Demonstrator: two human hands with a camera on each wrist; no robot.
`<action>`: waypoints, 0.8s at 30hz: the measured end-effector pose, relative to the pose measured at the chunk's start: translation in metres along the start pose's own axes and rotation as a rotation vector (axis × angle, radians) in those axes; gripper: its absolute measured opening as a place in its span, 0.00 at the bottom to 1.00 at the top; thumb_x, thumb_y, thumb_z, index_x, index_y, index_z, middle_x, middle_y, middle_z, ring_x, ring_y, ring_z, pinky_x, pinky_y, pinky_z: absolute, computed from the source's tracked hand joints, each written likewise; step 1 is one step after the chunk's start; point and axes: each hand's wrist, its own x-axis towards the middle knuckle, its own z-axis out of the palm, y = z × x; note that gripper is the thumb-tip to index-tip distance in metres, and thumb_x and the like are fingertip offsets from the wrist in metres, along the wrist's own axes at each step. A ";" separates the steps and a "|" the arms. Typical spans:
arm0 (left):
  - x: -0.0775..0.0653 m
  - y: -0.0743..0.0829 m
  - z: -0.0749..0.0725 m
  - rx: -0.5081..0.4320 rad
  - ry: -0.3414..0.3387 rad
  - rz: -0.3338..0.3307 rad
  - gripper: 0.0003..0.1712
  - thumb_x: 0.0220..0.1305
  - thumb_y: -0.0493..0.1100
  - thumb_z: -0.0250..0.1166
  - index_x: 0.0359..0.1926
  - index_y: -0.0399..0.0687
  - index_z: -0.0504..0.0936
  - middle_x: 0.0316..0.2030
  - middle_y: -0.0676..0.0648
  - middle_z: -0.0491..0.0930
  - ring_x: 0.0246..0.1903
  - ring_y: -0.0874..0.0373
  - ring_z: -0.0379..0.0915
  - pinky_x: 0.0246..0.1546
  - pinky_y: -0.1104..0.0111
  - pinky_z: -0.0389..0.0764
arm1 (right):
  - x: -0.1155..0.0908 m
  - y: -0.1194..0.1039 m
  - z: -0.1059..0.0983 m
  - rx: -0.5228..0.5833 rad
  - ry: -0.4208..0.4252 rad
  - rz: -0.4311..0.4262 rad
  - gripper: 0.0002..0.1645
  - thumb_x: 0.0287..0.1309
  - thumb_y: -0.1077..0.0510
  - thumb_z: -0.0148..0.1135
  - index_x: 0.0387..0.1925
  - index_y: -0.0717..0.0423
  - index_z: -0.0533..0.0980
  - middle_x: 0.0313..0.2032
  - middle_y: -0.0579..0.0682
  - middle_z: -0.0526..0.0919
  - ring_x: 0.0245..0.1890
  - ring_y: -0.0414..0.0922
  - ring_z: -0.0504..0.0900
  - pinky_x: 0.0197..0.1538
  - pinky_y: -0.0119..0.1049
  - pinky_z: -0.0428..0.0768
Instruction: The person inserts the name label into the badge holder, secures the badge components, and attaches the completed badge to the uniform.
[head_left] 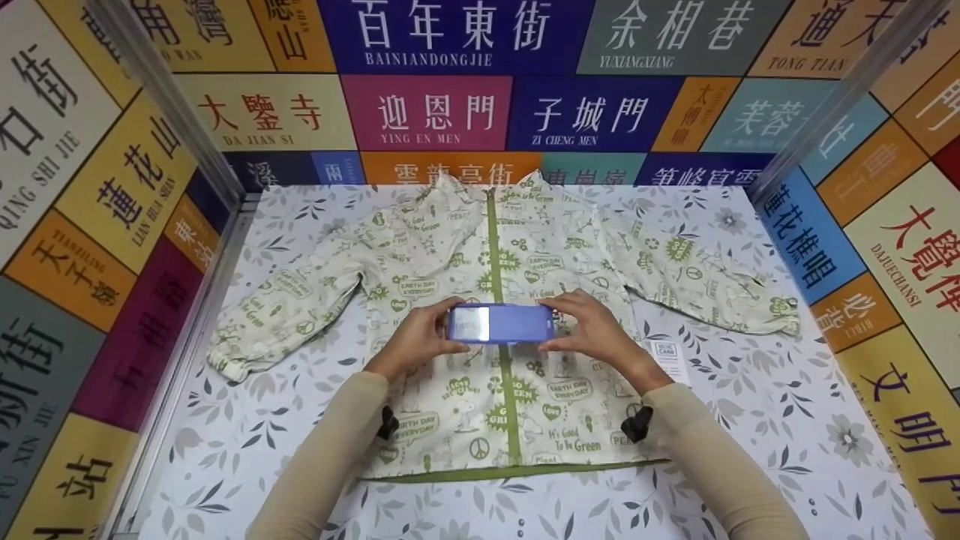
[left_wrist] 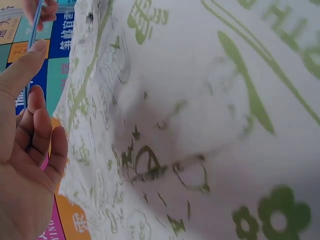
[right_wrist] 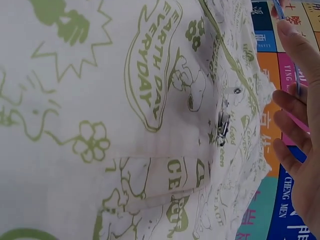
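Observation:
A smartphone (head_left: 521,324) in a blue-purple case is held sideways above the jacket by both hands. My left hand (head_left: 414,335) pinches its left end between thumb and fingers, and my right hand (head_left: 596,335) pinches the right end the same way. Beneath lies a cream jacket (head_left: 450,405) with green print, spread front up with both sleeves out and a green strip (head_left: 513,424) down its middle. Both wrist views show the phone only as a thin edge; the printed fabric (left_wrist: 200,125) fills most of the left one.
The jacket lies on a white tablecloth (head_left: 750,420) with grey leaf print. A white tag (head_left: 667,361) shows at the jacket's right side. Panels with coloured signs (head_left: 435,112) stand behind the table and along both sides.

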 end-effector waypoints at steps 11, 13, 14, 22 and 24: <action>-0.004 -0.006 -0.007 0.004 -0.013 0.006 0.50 0.45 0.47 0.81 0.70 0.51 0.70 0.31 0.48 0.78 0.29 0.58 0.71 0.30 0.70 0.75 | -0.003 0.002 -0.006 0.005 -0.029 0.007 0.51 0.33 0.42 0.82 0.64 0.48 0.75 0.56 0.50 0.82 0.55 0.51 0.77 0.62 0.56 0.75; -0.004 -0.005 -0.007 0.004 -0.010 0.004 0.51 0.45 0.48 0.81 0.70 0.49 0.69 0.32 0.48 0.77 0.29 0.58 0.71 0.30 0.70 0.75 | -0.004 0.002 -0.007 -0.006 -0.033 0.006 0.52 0.34 0.41 0.82 0.65 0.48 0.74 0.56 0.50 0.82 0.56 0.50 0.77 0.62 0.56 0.75; -0.004 -0.005 -0.007 0.008 -0.008 0.004 0.51 0.45 0.48 0.81 0.70 0.49 0.69 0.32 0.48 0.77 0.29 0.59 0.71 0.30 0.71 0.75 | -0.004 0.002 -0.008 -0.008 -0.036 0.007 0.52 0.34 0.40 0.81 0.65 0.47 0.74 0.56 0.50 0.82 0.56 0.50 0.77 0.63 0.55 0.75; -0.004 -0.005 -0.009 0.016 0.007 0.016 0.51 0.43 0.47 0.82 0.70 0.48 0.69 0.34 0.48 0.79 0.30 0.59 0.72 0.32 0.71 0.76 | -0.003 0.004 -0.010 -0.020 -0.042 0.023 0.53 0.33 0.37 0.80 0.65 0.46 0.74 0.57 0.50 0.82 0.57 0.50 0.77 0.63 0.54 0.75; -0.004 -0.004 -0.009 0.012 0.009 0.010 0.51 0.43 0.46 0.82 0.70 0.50 0.69 0.34 0.48 0.79 0.30 0.59 0.72 0.31 0.71 0.76 | -0.003 0.004 -0.011 -0.007 -0.043 0.030 0.53 0.33 0.39 0.81 0.65 0.46 0.74 0.57 0.50 0.82 0.56 0.50 0.77 0.63 0.55 0.75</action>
